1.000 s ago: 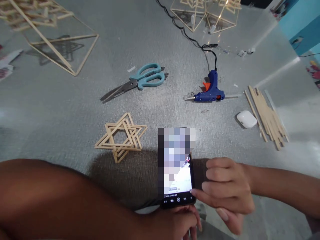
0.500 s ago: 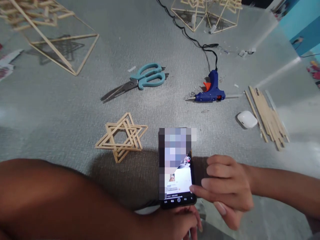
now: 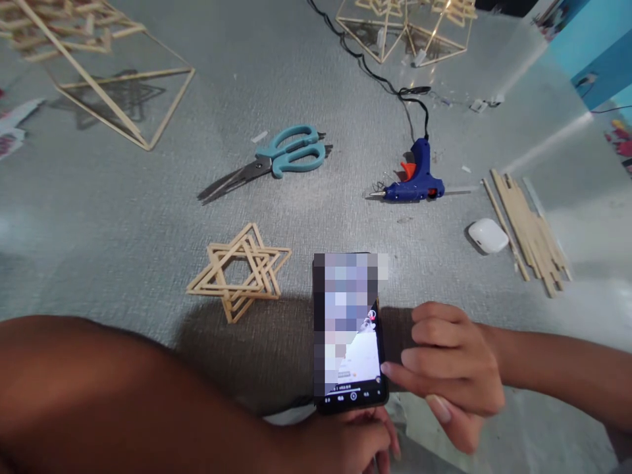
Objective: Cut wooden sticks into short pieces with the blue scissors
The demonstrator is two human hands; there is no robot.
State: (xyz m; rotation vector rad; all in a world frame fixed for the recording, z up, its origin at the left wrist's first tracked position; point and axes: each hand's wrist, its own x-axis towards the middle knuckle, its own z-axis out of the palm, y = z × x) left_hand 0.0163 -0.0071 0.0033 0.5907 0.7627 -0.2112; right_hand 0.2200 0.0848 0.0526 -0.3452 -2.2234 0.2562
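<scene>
A black phone (image 3: 353,395) with a lit, partly blurred screen lies upright in view at the table's near edge. My left hand (image 3: 363,438) is just below the phone's lower end, its fingers loosely bent and slightly apart, with nothing visible in them. To the right, my right hand (image 3: 451,375) holds nothing; its index fingertip is at the phone's right edge, the thumb is apart and the other fingers are curled. Left of the phone sits a star of thin wooden sticks (image 3: 239,286).
Blue-handled scissors (image 3: 264,163) and a blue glue gun (image 3: 417,187) with a black cord lie farther back. At right are a white case (image 3: 488,236) and wooden sticks (image 3: 526,227). Stick frames (image 3: 170,108) stand at back left and more (image 3: 382,56) at the back.
My right hand has shifted slightly right, its index fingertip moving from the screen to the phone's edge. A small picture low on the screen is gone. My left hand has hardly moved.
</scene>
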